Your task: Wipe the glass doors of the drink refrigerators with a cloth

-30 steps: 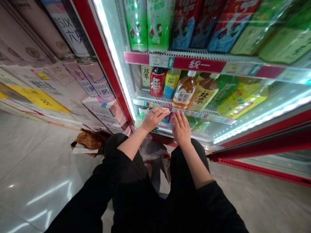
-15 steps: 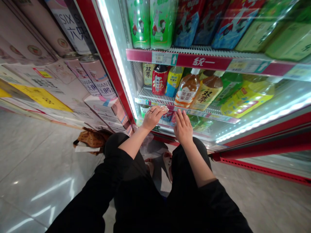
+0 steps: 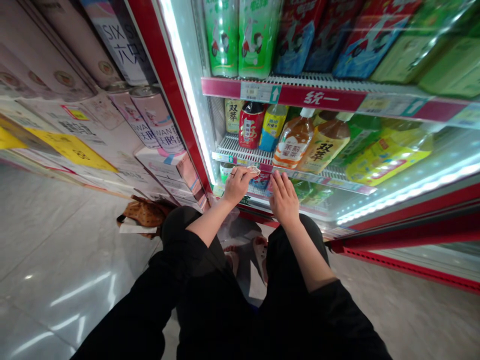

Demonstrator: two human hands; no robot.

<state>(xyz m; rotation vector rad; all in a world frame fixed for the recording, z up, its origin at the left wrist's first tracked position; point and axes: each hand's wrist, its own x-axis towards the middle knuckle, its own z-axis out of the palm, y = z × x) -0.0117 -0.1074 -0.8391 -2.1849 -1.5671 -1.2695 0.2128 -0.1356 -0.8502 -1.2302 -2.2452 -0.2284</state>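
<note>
My left hand [image 3: 237, 185] is closed, with a small crumpled whitish piece [image 3: 254, 171] pinched at the fingertips; it looks like tissue or thin plastic, I cannot tell which. It is in front of the lower shelf's price strip [image 3: 240, 162]. To its right, my right hand [image 3: 284, 199] has its fingers stretched out, their tips at the same strip; whether they touch it I cannot tell. Above the hands stand a red-labelled bottle [image 3: 251, 126], a blue and yellow bottle [image 3: 272, 128], an orange-labelled tea bottle [image 3: 294, 140] and a cream-labelled bottle [image 3: 324, 145].
Inside the lit cooler, an upper shelf edge [image 3: 318, 99] carries green bottles [image 3: 222, 40] and red-blue packs. The red cooler door [image 3: 397, 235] stands open at right. Stacked pink cartons [image 3: 48, 120] and cans [image 3: 156, 117] are at left; a brown bag [image 3: 144, 216] lies on the floor.
The whole view has shifted slightly, so the cooler appears a little farther right. Both hands keep nearly the same pose at the shelf edge, the left still pinching the whitish piece.
</note>
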